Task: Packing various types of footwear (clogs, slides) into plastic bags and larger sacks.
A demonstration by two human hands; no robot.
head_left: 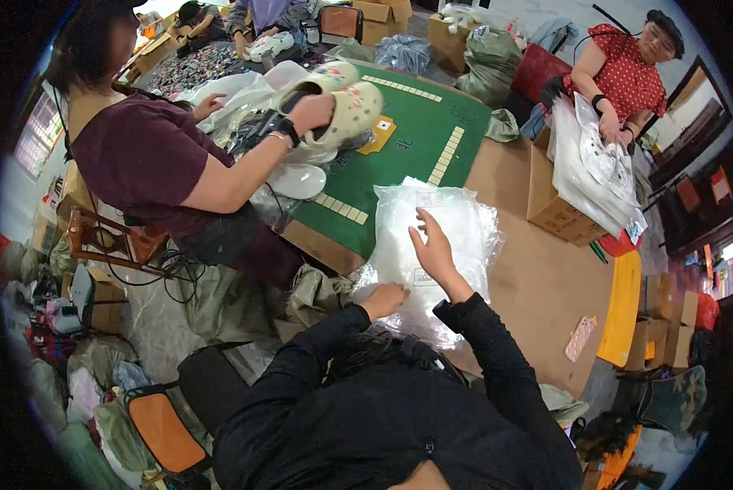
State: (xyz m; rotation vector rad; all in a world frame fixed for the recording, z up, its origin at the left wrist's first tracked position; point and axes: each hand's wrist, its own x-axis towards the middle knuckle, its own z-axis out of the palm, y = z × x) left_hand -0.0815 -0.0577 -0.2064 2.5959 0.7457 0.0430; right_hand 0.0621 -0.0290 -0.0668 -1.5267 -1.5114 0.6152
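Note:
A stack of clear plastic bags point(395, 220) lies in front of me, across the table's brown board and the edge of its green mat. My left hand point(385, 300) is closed at the near left side of the stack, its curled fingers on the plastic bag there. Over the middle of the stack, my right hand point(434, 249) is open, with thumb and fingers apart and nothing in it. Whether its palm touches the plastic, I cannot tell.
On the left a co-worker holds cream clogs point(356, 110) above the green mat point(415, 155). A white clog sole point(299, 181) lies nearby. At right, another person handles bagged clogs over a cardboard box point(558, 208). A phone point(580, 339) lies on the board, beside a yellow edge point(621, 306).

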